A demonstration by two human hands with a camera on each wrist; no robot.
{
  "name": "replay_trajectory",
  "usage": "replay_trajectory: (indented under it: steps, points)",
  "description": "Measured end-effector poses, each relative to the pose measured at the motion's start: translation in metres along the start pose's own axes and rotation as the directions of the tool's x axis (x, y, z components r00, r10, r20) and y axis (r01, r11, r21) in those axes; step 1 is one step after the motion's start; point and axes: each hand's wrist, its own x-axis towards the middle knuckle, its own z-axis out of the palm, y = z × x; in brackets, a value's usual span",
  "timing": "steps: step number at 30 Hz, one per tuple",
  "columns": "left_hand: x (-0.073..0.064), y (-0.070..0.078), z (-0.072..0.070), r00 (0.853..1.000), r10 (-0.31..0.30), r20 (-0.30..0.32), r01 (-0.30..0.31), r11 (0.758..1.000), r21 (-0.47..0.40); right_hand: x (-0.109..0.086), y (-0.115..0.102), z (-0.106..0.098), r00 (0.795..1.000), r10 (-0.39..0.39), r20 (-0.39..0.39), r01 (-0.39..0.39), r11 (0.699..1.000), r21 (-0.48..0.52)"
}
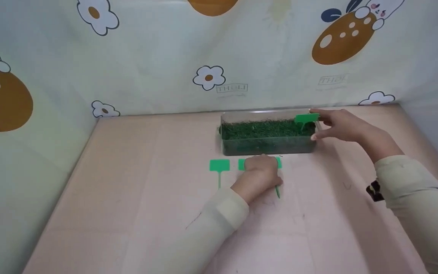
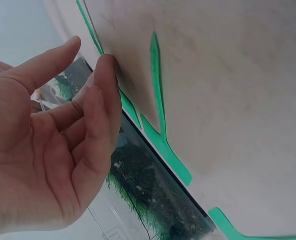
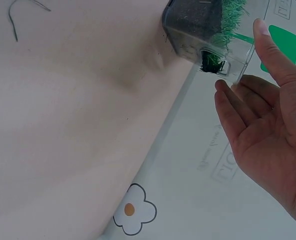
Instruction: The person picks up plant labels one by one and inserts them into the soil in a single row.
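One green tag (image 1: 306, 118) stands tilted in the green grass (image 1: 261, 129) of a clear box (image 1: 268, 146), at the box's right end, right of centre in the head view. Three more tags lie flat on the worktop (image 1: 101, 190) just below the box: a left tag (image 1: 219, 165), a middle tag (image 1: 241, 164) and a right tag (image 1: 279, 162), the last two partly covered by the person's left hand (image 1: 259, 171). That hand reaches in from the bottom of the frame. The left wrist view shows its grip spread, the thumb apart from the bent fingers, whose tips are at the right tag; whether they touch it cannot be told.

The right hand (image 1: 342, 123) comes in from the right edge, at the right end of the box, close to the standing tag. Its grip is also spread, thumb and fingers astride the box's end, the thumb at the near corner in the head view.

Pale sleeves cover both forearms, the right sleeve (image 1: 407, 175) at the lower right. A printed covering (image 1: 158, 68) with flowers and rabbits fills the top of the frame.
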Motion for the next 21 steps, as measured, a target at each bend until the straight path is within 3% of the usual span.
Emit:
replay_trajectory:
  steps: [7, 21]
  points:
    - [0.0007, 0.0060, 0.0032, 1.000, -0.024, -0.002, 0.024, 0.997, 0.069, 0.0015, 0.0012, -0.0019, 1.000, -0.013, 0.002, 0.013, 0.999, -0.036]
    - [0.0007, 0.0036, 0.0037, 0.999, -0.030, 0.012, 0.029, 0.999, 0.027, -0.0002, -0.0003, -0.0001, 1.000, 0.007, 0.005, -0.007, 1.000, -0.014]
